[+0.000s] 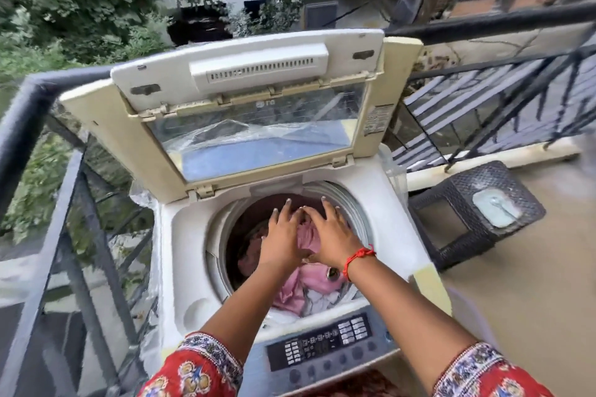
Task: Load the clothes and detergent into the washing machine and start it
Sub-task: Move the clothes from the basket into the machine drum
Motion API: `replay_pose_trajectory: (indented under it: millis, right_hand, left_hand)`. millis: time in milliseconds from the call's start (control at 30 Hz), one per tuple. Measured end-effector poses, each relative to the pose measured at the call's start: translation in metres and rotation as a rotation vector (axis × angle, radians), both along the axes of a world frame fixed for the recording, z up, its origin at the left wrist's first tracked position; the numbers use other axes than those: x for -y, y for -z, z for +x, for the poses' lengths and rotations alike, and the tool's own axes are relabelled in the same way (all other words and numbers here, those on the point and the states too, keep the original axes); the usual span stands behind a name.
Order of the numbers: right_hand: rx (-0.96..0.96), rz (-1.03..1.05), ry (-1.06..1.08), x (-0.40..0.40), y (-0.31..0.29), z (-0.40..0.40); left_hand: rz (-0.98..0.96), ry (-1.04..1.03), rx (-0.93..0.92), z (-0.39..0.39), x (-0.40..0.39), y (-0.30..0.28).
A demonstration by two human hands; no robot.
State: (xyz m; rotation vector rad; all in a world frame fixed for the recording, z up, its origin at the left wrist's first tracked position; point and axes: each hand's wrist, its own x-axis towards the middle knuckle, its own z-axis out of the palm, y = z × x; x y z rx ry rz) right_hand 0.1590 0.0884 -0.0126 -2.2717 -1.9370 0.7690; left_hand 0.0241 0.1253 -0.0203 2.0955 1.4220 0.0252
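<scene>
Head view: clothes (317,280) under flat hands (309,235)

Soft even daylight, no hard shadows; edges blurred and bowed.

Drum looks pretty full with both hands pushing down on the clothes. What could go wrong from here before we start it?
1. The clothes sit high in the drum, near the rim at the front; an overpacked load may wash poorly.
2. The lid stands open above the left hand and right hand; it could drop on them if bumped.
3. No detergent is visible, so it may get forgotten.
</scene>
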Motion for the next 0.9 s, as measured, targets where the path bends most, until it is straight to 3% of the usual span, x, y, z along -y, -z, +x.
replay_pose_trajectory:
  millis: [200,500,667,900]
  right_hand:
    - [0.038,0.107,0.192,0.049,-0.02,0.049]
    - [0.084,0.228,0.549,0.176,-0.049,0.181]
    - [0.122,0.1,0.655,0.253,-0.028,0.242]
    - [-0.063,-0.132,0.724,0.353,0.04,0.313]
  left_hand:
    - [0.143,0.199,0.036,0.057,0.022,-0.024]
    - [0.302,0.509,0.157,0.201,0.104,-0.061]
    - [0.313,0.725,-0.068,0.284,0.164,-0.041]
    - [0.195,0.878,-0.304,0.363,0.252,0.018]
